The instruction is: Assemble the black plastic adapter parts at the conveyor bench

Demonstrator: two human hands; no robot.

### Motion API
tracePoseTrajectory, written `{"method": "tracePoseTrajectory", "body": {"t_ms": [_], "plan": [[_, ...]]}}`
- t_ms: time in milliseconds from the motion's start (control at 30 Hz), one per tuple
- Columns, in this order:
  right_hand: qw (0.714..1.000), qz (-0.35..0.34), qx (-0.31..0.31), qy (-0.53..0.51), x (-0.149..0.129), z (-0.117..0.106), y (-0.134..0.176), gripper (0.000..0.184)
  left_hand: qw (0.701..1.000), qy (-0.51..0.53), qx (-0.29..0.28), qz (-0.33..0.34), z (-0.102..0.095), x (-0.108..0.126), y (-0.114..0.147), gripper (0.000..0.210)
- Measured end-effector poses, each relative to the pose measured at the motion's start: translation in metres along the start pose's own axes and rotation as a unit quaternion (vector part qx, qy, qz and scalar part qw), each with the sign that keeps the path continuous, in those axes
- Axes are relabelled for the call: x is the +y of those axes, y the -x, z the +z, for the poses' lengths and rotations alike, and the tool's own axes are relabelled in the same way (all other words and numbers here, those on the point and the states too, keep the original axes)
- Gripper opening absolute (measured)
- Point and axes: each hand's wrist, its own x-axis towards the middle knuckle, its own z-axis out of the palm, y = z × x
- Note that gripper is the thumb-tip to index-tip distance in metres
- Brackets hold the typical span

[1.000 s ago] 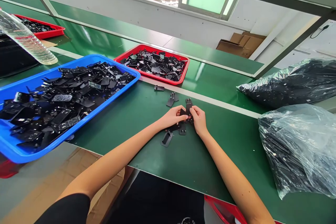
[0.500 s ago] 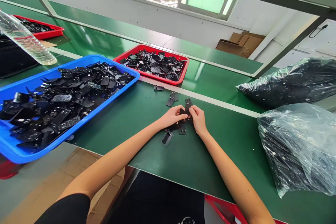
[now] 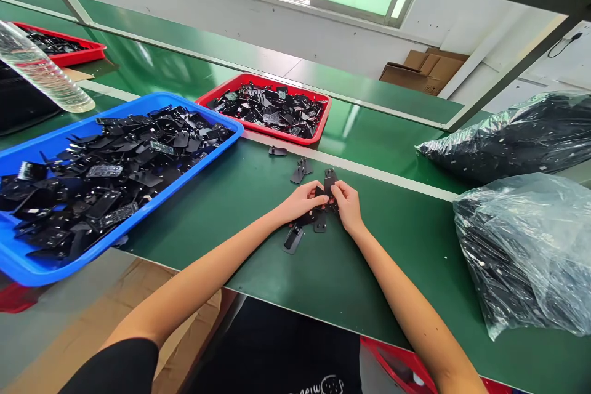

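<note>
- Left hand (image 3: 300,202), right of blue tray (image 3: 182,180): pinching black plastic piece (image 3: 319,191).
- Right hand (image 3: 349,204), farther from blue tray: thumb pressing pronged black plate (image 3: 329,182), narrow grip.

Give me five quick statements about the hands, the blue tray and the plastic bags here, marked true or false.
1. The left hand and right hand hold small black parts. True.
2. The blue tray contains a heap of black parts. True.
3. The left hand is inside the blue tray. False: it is beside the right hand.
4. The nearer plastic bag is see-through. True.
5. That bag lies left of the blue tray. False: it lies to its right.
</note>
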Motion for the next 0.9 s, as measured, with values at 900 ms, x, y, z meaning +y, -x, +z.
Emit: {"method": "tracePoseTrajectory", "body": {"t_ms": [900], "plan": [[1.0, -0.002, 0.011, 0.024, -0.003, -0.0011, 0.0004, 0.022, 0.995, -0.094, -0.002, 0.016, 0.0005, 0.0036, 0.002, 0.02]]}}
